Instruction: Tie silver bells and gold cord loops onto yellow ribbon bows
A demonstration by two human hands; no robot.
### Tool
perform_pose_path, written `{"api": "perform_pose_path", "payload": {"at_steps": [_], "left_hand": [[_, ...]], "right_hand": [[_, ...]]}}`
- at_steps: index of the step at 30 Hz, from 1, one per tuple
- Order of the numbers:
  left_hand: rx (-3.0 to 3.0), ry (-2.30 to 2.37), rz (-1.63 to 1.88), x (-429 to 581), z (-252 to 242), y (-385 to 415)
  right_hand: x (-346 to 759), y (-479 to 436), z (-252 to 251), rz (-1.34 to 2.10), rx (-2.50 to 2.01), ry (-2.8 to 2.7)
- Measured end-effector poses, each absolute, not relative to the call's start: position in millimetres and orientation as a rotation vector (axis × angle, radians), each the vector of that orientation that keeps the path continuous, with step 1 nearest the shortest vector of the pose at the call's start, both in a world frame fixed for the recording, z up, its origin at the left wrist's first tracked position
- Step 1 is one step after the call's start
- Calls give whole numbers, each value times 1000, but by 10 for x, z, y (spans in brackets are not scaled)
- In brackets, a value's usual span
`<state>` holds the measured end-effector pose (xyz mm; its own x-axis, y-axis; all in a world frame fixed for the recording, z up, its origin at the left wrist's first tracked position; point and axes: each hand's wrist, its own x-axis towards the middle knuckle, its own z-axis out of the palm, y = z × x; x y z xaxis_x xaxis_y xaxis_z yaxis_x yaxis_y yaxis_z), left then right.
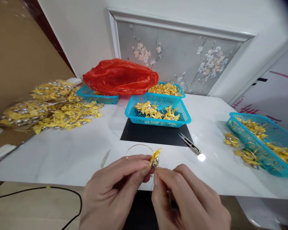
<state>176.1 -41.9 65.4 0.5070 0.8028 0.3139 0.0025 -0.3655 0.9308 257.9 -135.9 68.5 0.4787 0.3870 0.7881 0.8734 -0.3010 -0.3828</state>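
Observation:
My left hand (pixel 120 188) is closed, pinching a yellow ribbon flower (pixel 155 154) with silvery beads at its lower side. A thin gold wire (pixel 139 145) arcs up from the flower, above my left fingers. Just right of it, my right hand (pixel 184 195) is closed too, its thumb and forefinger pressed together right under the beads. What those fingertips pinch is too small to make out. Both hands are over the front edge of the white table (pixel 69 163). Beyond my right hand lie small thread snips (pixel 190 144), partly across a black mat (pixel 153 134).
A blue basket (pixel 158 121) of yellow flowers stands mid-table, with another blue basket (pixel 183 95) behind. A red plastic bag (pixel 120 76) covers part of a third basket (pixel 110 100). Beaded flower bunches (pixel 62 111) lie left. At right, loose flowers (pixel 247 156) lie beside a basket (pixel 261 159).

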Motion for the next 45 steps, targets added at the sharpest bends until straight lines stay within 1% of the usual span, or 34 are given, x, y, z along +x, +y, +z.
{"api": "perform_pose_path", "payload": {"at_steps": [7, 10, 14, 18, 24, 27, 29, 33, 36, 40, 45], "left_hand": [[1782, 650, 961, 1776, 678, -395], [1727, 663, 935, 1771, 679, -387], [1593, 649, 827, 1783, 691, -371], [1518, 634, 726, 1804, 701, -335], [1455, 533, 570, 1781, 668, -281], [1445, 485, 506, 1763, 670, -287], [1457, 470, 465, 1757, 681, -297], [1467, 478, 439, 1759, 704, -307], [1473, 492, 431, 1764, 714, -314], [1483, 491, 446, 1762, 734, -334], [1506, 464, 522, 1763, 781, -346]], "right_hand": [[2577, -1383, 700, -647, -1928, -1019], [2609, -1392, 708, -529, -1887, -989], [2685, -1367, 684, -257, -1691, -1033], [2803, -1387, 640, -23, -1651, -931], [3168, -1511, 516, 520, -1456, -797], [3282, -1490, 469, 832, -1279, -711], [3302, -1452, 475, 970, -1154, -708], [3307, -1389, 518, 1054, -1024, -900], [3315, -1368, 501, 1088, -991, -944], [3308, -1336, 409, 1125, -955, -883], [3343, -1258, 334, 1094, -911, -623]]}}
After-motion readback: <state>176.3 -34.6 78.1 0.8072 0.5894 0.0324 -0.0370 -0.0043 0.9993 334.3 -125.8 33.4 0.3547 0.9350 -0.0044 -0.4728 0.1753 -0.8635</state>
